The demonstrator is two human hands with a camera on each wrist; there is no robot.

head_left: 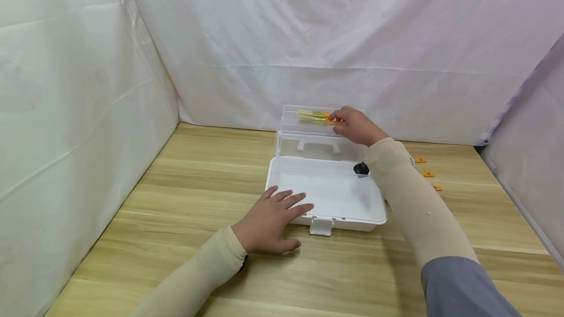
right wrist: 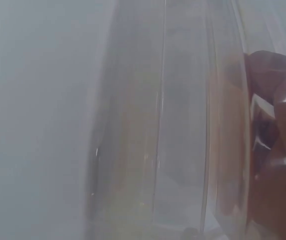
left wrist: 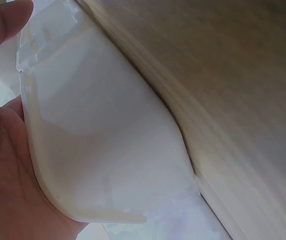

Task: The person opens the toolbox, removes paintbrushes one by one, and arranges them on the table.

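Observation:
A white plastic case [head_left: 330, 194] stands open on the table, its translucent lid [head_left: 288, 147] with a carry handle raised at the back. Above the lid is a clear tray [head_left: 291, 126]. Paintbrushes [head_left: 314, 115] with pale bristles and orange handles lie at this tray, bristles to the left. My right hand [head_left: 358, 125] pinches a brush handle there; in the right wrist view clear plastic blurs and partly covers the fingers. My left hand [head_left: 274, 219] rests with fingers spread at the case's front left corner, palm along the wall [left wrist: 103, 130] in the left wrist view.
On the table to the right, three flat orange ends [head_left: 427, 173] with small holes show beside my right sleeve. A dark object [head_left: 361, 169] sits below my right wrist. The front latch [head_left: 321, 226] hangs down. White curtains [head_left: 308, 38] enclose the wooden table [head_left: 198, 185].

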